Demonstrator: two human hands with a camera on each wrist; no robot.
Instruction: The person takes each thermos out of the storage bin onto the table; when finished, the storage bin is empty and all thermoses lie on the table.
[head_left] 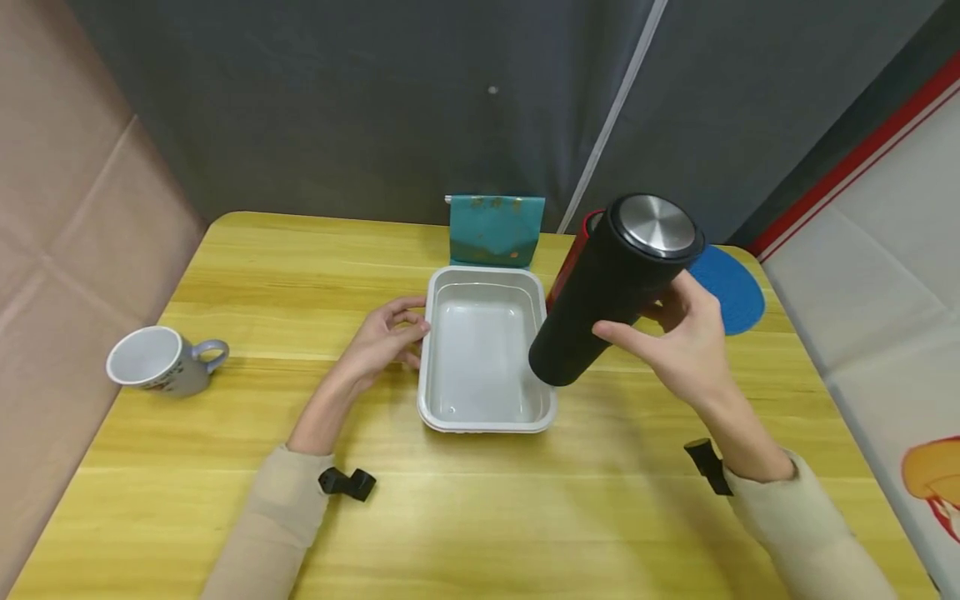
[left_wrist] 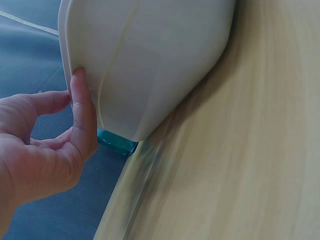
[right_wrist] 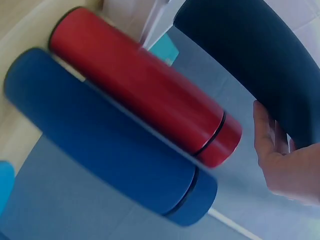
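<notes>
Right hand (head_left: 686, 342) gripping black flask (head_left: 611, 287) tilted above tray (head_left: 483, 275), left hand (head_left: 382, 337) touching tray edge — perhaps pinching, red flask (right_wrist: 145, 85) behind.

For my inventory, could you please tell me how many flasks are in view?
3: a black flask tilted in the right hand, and a red flask and a blue flask standing side by side behind it.
</notes>
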